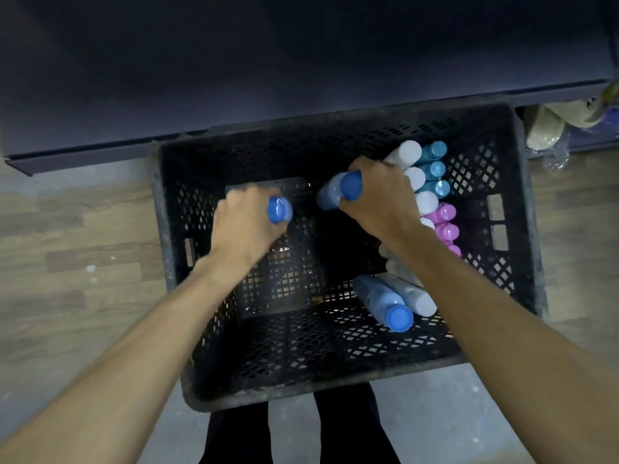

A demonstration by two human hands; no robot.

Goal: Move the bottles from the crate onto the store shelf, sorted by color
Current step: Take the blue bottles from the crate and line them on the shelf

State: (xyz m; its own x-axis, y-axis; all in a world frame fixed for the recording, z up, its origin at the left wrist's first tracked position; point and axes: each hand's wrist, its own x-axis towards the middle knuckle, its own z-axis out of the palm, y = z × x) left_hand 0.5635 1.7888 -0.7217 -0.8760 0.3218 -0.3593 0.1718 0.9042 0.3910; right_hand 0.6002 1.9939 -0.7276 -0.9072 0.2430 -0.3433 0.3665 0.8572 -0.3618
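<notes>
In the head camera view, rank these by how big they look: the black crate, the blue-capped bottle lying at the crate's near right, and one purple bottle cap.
1. black crate, by far the largest.
2. blue-capped bottle lying at the near right.
3. purple bottle cap, smallest, though it sits farther from the camera, which shrinks it somewhat.

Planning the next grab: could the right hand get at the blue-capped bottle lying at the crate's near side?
Probably not yet: the right hand already grips a blue bottle. The lying bottle itself is uncovered from above.
</notes>
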